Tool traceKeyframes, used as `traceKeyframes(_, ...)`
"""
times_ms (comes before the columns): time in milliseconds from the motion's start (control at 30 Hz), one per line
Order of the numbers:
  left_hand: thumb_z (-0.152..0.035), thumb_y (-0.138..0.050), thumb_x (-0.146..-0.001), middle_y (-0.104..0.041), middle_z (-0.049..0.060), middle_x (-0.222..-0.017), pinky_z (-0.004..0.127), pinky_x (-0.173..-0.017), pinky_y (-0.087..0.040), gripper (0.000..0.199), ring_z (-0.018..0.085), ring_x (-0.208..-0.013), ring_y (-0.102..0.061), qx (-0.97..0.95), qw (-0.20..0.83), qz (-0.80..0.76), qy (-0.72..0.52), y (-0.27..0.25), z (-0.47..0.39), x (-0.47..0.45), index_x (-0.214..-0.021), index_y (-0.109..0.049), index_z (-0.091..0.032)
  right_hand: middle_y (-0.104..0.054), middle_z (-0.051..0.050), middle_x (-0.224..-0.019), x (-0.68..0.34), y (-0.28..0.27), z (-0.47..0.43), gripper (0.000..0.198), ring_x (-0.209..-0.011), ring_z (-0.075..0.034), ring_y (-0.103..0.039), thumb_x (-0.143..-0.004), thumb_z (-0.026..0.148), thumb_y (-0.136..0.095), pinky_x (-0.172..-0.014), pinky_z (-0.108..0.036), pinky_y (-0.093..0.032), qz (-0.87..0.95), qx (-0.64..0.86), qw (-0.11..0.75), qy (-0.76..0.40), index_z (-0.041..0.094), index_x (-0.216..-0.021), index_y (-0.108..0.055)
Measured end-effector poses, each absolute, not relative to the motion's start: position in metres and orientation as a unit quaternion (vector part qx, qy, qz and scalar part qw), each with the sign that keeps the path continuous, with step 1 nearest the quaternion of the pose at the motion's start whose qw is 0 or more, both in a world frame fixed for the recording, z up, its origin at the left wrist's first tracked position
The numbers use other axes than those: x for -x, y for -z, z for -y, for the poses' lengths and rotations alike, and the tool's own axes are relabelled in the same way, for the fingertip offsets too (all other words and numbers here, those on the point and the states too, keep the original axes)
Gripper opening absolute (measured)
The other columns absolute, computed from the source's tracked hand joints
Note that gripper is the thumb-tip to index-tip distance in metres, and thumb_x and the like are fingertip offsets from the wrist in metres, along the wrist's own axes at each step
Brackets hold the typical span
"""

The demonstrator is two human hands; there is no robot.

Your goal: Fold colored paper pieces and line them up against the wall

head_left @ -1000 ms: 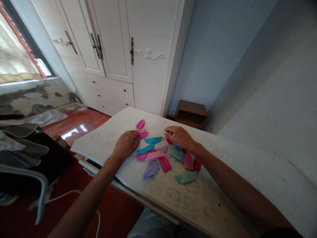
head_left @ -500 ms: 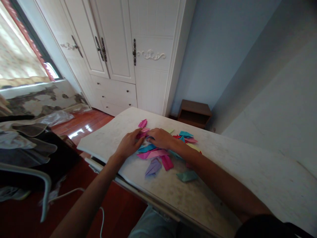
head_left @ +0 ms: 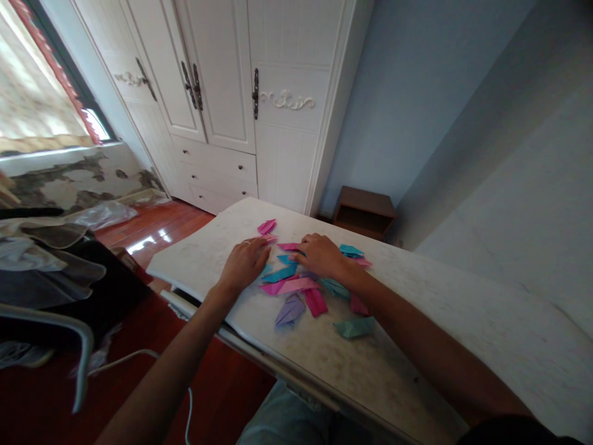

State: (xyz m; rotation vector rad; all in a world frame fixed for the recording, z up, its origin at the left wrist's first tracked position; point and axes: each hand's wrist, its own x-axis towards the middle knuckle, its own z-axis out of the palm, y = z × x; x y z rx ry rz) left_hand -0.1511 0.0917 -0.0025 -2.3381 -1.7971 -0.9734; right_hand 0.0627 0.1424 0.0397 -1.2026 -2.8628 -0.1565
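A: What kind of room is it, and what carries the things?

B: A pale, marbled counter (head_left: 417,346) runs from the near right to a rounded far-left corner. Beyond it stands a white wardrobe (head_left: 241,93) with dark handles and a scrolled ornament. A small brown bedside cabinet (head_left: 365,211) sits on the floor to the right of the wardrobe, against a light blue wall (head_left: 417,86). The floor (head_left: 152,228) on the left is reddish wood, and a window (head_left: 41,105) shows at the far left.

A: And the paper?

B: Folded paper pieces (head_left: 301,285) lie in a loose cluster at the far-left part of the counter: pink, magenta, blue, teal and lilac, most of them long and pointed. A lilac piece (head_left: 288,310) and a green piece (head_left: 354,327) lie nearest the person. A magenta piece (head_left: 267,226) sits apart at the far edge of the cluster.

A: Where are the hands?

B: Both rest palm down on the pile, close together but apart. The left hand (head_left: 243,264) lies at the cluster's left edge, fingers stretched over pink pieces. The right hand (head_left: 320,254) covers the middle, fingertips on a pink piece and a blue one. Neither shows a closed grip; they press or touch the paper with flat fingers.
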Motion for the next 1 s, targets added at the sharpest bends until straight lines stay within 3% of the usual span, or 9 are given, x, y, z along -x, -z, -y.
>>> traceKeyframes(167, -0.039, -0.038, -0.098, -0.073, 0.011, -0.104, 0.04, -0.092, -0.051, 0.039, 0.024, -0.1, -0.066, 0.746, 0.005, 0.55, 0.374, -0.006, -0.086, 0.15, -0.105, -0.069, -0.016, -0.066, -0.016, -0.116, -0.083, -0.039, -0.141, 0.042, -0.109, -0.028, -0.06, -0.096, 0.044, -0.05, -0.092, -0.037, -0.044, 0.92, 0.39, 0.037, 0.004, 0.016, -0.124, -0.065)
traceKeyframes(367, -0.042, -0.044, -0.095, -0.072, 0.011, -0.116, 0.04, -0.097, -0.05, 0.039, 0.025, -0.112, -0.064, 0.816, -0.026, 0.45, 0.362, -0.007, -0.074, 0.147, -0.11, -0.07, -0.017, -0.065, -0.014, -0.126, -0.123, -0.037, -0.126, 0.032, -0.118, -0.025, -0.057, -0.094, 0.022, -0.051, -0.103, -0.04, -0.041, 0.932, 0.34, 0.1, -0.077, 0.013, -0.122, -0.065)
traceKeyframes(567, -0.042, -0.049, -0.093, -0.065, 0.01, -0.129, 0.044, -0.106, -0.044, 0.041, 0.025, -0.123, -0.058, 0.884, -0.04, 0.378, 0.273, -0.013, -0.052, 0.134, -0.125, -0.064, -0.022, -0.064, -0.012, -0.13, -0.192, -0.031, -0.091, 0.035, -0.126, -0.029, -0.053, -0.093, 0.031, -0.052, -0.107, -0.05, -0.04, 0.905, 0.374, 0.166, -0.12, 0.021, -0.124, -0.065)
traceKeyframes(700, -0.046, -0.054, -0.09, -0.061, 0.011, -0.134, 0.048, -0.111, -0.038, 0.046, 0.027, -0.129, -0.053, 0.892, -0.024, 0.393, 0.223, -0.009, -0.037, 0.128, -0.129, -0.061, -0.023, -0.054, -0.014, -0.141, -0.216, -0.015, -0.063, 0.044, -0.133, -0.03, -0.047, -0.091, 0.035, -0.056, -0.109, -0.051, -0.039, 0.902, 0.373, 0.161, -0.147, 0.022, -0.133, -0.058)
traceKeyframes(900, -0.038, -0.05, -0.094, -0.059, 0.007, -0.137, 0.049, -0.115, -0.03, 0.035, 0.026, -0.137, -0.043, 0.883, -0.006, 0.42, 0.211, -0.002, -0.026, 0.126, -0.124, -0.064, -0.026, -0.06, -0.015, -0.133, -0.215, -0.007, -0.05, 0.043, -0.124, -0.03, -0.054, -0.089, 0.03, -0.06, -0.104, -0.052, -0.043, 0.897, 0.369, 0.195, -0.142, 0.022, -0.131, -0.059)
traceKeyframes(1000, -0.041, -0.051, -0.093, -0.053, 0.007, -0.143, 0.051, -0.118, -0.024, 0.038, 0.028, -0.142, -0.035, 0.888, -0.022, 0.418, 0.191, -0.003, -0.02, 0.126, -0.126, -0.062, -0.026, -0.057, -0.015, -0.137, -0.213, -0.011, -0.058, 0.052, -0.127, -0.028, -0.051, -0.089, 0.027, -0.06, -0.107, -0.05, -0.041, 0.889, 0.366, 0.228, -0.153, 0.021, -0.139, -0.049)
